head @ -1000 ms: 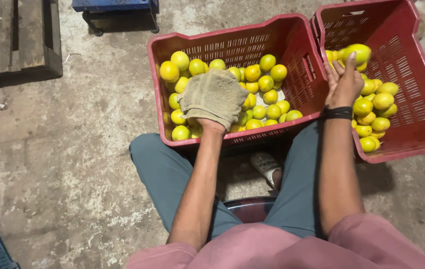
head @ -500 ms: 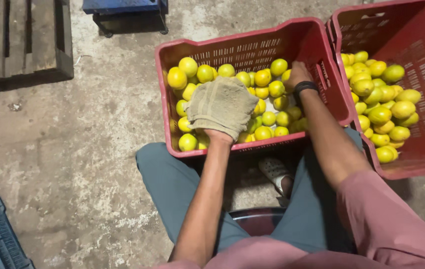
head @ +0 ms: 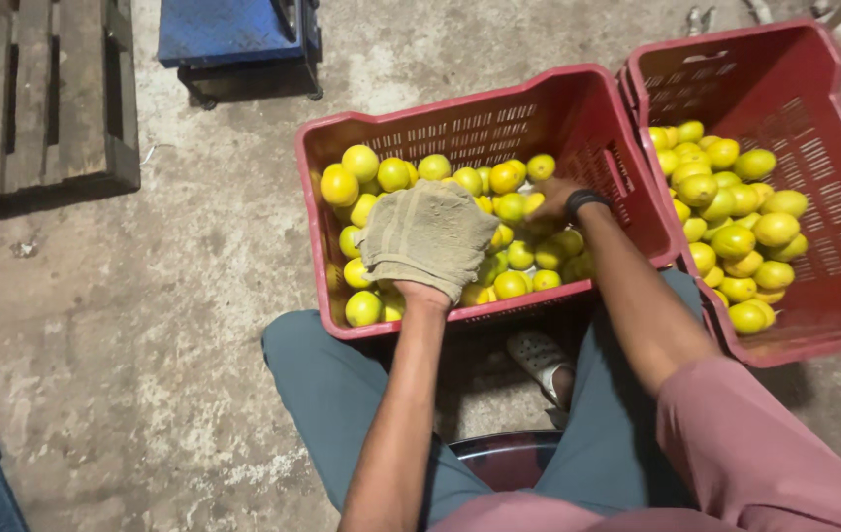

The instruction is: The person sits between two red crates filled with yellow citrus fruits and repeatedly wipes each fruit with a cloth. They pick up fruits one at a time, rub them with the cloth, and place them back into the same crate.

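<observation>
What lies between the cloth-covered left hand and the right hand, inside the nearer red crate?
In the head view, only yellow-green citrus fruits lie between the left hand and right hand.

wooden pallet (head: 41, 99), blue stand (head: 238, 39), sandal (head: 542, 363)

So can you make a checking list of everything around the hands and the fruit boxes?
Surface: rough stained concrete floor.
Job's things: two red crates, left crate and right crate, both holding yellow-green citrus.
Clutter: sandal between the knees.
Hands: left hand covered by a tan cloth, on the fruit; right hand, bare, among the left crate's fruit.
Cables: nothing seen.
Surroundings: wooden pallet, blue platform.
</observation>
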